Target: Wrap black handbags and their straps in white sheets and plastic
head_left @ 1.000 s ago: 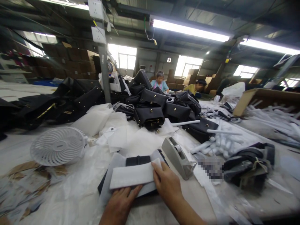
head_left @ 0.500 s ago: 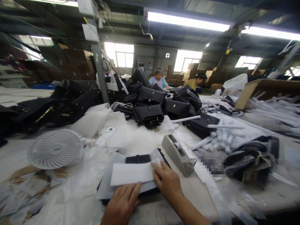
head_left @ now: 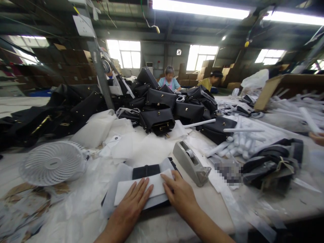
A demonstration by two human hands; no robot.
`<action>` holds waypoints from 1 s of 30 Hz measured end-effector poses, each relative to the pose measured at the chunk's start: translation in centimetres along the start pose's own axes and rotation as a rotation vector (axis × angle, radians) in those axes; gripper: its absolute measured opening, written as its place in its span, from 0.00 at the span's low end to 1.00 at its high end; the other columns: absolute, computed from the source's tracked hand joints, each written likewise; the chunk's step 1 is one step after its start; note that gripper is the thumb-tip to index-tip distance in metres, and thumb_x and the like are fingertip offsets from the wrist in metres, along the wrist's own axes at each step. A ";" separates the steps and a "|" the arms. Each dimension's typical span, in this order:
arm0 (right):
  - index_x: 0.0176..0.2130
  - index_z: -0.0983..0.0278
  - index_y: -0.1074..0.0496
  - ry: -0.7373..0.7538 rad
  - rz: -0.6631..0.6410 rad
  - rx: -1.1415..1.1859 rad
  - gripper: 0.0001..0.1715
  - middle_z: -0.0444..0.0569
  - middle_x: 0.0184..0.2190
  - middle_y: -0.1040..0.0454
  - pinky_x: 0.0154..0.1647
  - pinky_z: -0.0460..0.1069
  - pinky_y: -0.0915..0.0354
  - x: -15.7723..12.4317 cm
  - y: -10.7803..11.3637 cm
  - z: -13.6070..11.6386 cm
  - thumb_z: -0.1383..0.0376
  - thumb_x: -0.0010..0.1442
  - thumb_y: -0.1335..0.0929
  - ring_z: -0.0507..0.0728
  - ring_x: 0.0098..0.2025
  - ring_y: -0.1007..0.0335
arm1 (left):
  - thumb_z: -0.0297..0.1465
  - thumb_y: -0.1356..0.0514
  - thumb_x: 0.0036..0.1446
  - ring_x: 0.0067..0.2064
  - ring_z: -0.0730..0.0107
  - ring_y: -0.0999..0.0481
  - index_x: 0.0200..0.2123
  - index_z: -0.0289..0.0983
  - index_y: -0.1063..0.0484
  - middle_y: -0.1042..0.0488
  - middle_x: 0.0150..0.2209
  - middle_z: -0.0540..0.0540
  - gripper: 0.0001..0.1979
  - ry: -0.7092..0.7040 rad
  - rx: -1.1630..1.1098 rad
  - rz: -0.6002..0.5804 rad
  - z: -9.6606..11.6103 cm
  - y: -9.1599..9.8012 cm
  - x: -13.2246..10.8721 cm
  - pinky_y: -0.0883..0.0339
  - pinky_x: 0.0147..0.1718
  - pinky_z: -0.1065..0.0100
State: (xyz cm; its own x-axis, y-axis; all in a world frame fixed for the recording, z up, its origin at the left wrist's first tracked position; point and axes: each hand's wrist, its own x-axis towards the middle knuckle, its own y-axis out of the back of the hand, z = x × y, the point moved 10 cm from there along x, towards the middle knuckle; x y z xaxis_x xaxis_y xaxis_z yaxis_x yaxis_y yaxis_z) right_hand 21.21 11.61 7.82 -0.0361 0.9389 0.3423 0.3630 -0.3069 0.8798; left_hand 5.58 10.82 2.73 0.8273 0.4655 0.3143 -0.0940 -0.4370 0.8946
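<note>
A folded white foam sheet [head_left: 125, 189] lies across a black bag [head_left: 146, 171] with grey-white wrapping [head_left: 109, 206] spread around it, on the table before me. My left hand [head_left: 135, 199] rests flat on the foam sheet, its fingers stretched out over the left and middle part. At the sheet's right end, my right hand [head_left: 181, 190] grips the edge with bent fingers and thumb; its fingertips are partly hidden. Just beyond the right hand stands a grey tape dispenser [head_left: 191, 165].
A white fan [head_left: 53, 163] lies at the left. Black handbags [head_left: 162, 116] are heaped behind, beside a metal post [head_left: 101, 74]. White foam tubes [head_left: 240, 145] and a wrapped black bundle [head_left: 273, 165] lie right. A co-worker's hand [head_left: 317, 137] holds a tube at the right edge.
My left hand has moved from the foam sheet's near edge up onto its top, fingers now spread flat. My right hand stays at its right end. A co-worker's hand has appeared at right.
</note>
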 end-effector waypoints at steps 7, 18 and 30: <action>0.61 0.60 0.31 0.429 -0.072 -0.050 0.26 0.55 0.66 0.36 0.68 0.67 0.44 -1.1 -0.1 -4.2 0.60 0.65 0.31 0.68 0.69 0.44 | 0.19 0.54 0.64 0.71 0.56 0.46 0.71 0.34 0.51 0.46 0.71 0.38 0.32 0.033 -0.047 0.051 0.6 0.5 -0.5 0.40 0.64 0.53; 0.64 0.63 0.35 0.548 -0.080 -0.096 0.28 0.52 0.64 0.32 0.68 0.62 0.41 -3.8 -3.8 -3.2 0.56 0.69 0.34 0.62 0.67 0.40 | 0.36 0.49 0.71 0.67 0.62 0.36 0.66 0.37 0.39 0.34 0.66 0.43 0.23 0.006 -0.054 0.154 0.2 1.6 -1.5 0.54 0.70 0.52; 0.62 0.71 0.34 0.679 0.014 -0.302 0.24 0.58 0.62 0.31 0.60 0.63 0.34 -4.5 -5.1 -4.0 0.68 0.71 0.39 0.68 0.61 0.32 | 0.31 0.50 0.69 0.69 0.62 0.41 0.68 0.35 0.43 0.39 0.69 0.43 0.25 0.017 -0.040 0.099 0.3 0.2 -1.6 0.57 0.69 0.55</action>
State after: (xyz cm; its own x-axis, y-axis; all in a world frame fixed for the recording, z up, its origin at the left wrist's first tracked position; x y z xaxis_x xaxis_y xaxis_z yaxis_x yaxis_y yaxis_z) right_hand 15.78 8.30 3.16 -0.6362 0.6616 0.3970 0.0995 -0.4399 0.8925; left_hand 4.38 9.73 2.34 0.8033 0.4346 0.4072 -0.1973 -0.4509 0.8705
